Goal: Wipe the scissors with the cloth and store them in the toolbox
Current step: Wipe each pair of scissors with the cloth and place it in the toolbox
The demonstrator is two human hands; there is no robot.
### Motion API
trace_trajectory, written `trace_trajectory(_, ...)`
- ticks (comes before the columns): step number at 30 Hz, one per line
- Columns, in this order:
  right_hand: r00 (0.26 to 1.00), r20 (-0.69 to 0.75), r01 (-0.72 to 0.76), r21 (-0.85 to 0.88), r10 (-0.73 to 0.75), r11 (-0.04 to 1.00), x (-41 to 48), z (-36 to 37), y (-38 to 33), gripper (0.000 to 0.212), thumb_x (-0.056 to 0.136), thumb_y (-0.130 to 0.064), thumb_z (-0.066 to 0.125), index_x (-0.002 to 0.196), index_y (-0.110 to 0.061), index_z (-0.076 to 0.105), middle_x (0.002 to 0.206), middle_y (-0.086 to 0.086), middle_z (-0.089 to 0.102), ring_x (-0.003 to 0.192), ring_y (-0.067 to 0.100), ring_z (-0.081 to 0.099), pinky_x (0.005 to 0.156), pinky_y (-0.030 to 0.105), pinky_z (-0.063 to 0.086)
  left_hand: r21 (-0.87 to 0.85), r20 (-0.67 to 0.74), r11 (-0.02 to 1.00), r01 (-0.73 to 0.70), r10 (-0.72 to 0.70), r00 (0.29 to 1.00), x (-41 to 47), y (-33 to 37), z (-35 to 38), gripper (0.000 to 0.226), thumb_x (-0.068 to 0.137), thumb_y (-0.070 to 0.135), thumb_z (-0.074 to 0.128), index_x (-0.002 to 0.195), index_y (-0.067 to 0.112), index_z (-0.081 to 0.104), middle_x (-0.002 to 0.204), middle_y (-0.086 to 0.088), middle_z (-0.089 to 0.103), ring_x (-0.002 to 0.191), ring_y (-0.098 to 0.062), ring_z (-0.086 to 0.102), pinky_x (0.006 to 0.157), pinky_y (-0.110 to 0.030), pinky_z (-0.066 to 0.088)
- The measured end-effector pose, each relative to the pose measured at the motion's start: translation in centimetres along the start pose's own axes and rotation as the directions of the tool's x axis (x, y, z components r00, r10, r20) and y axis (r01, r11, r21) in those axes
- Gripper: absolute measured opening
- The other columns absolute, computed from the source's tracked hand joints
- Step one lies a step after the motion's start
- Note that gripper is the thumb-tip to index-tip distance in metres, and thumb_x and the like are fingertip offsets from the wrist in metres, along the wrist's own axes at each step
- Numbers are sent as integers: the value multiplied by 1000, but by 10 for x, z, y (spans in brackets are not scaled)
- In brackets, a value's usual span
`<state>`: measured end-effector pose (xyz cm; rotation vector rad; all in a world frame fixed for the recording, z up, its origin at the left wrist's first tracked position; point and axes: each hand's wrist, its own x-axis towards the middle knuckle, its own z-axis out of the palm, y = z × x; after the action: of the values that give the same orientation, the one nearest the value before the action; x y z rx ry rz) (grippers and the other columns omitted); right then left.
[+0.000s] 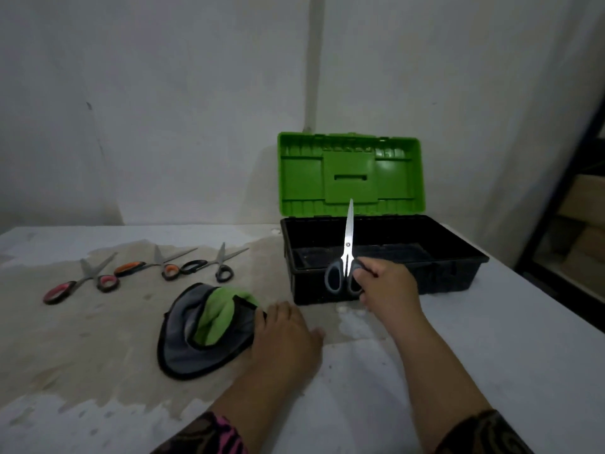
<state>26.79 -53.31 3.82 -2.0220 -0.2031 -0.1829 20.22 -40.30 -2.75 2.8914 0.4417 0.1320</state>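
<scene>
My right hand [386,286] grips grey-handled scissors [347,250] by a handle loop, blades shut and pointing up, in front of the open toolbox [458,257]. The toolbox has a black base and a raised green lid [350,172]. My left hand [284,339] rests flat on the table, its fingertips touching the right edge of the crumpled grey, black-edged and green cloth [203,329]. Three more pairs lie in a row at the left: pink-handled scissors [82,280], orange-handled scissors [157,265], black-handled scissors [216,263].
The white table [491,355] has a brownish stained patch under the cloth and the loose scissors. A wall stands close behind the toolbox. At the far right, past the table edge, is a dark shelf frame with boxes [582,204].
</scene>
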Motion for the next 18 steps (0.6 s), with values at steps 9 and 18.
trace_trajectory(9,986,167,93,-589,9,803,102,-1,-24,22,87,-14,54,101,-5,69,88,10,68,77,26,63,63,25,50,-5,32,1000,30,-30,999,6,1,-4,74,93,57,23,150,10,14,160,-5,14,147,-21,8,119,-42,-4)
trace_trajectory(18,877,349,144,-847,330,512,117,13,-18,33,92,-14,47,120,2,53,126,18,54,113,32,54,90,35,44,-9,13,999,41,-41,999,5,3,-4,73,93,57,22,150,11,14,160,-4,13,147,-20,7,118,-41,-6)
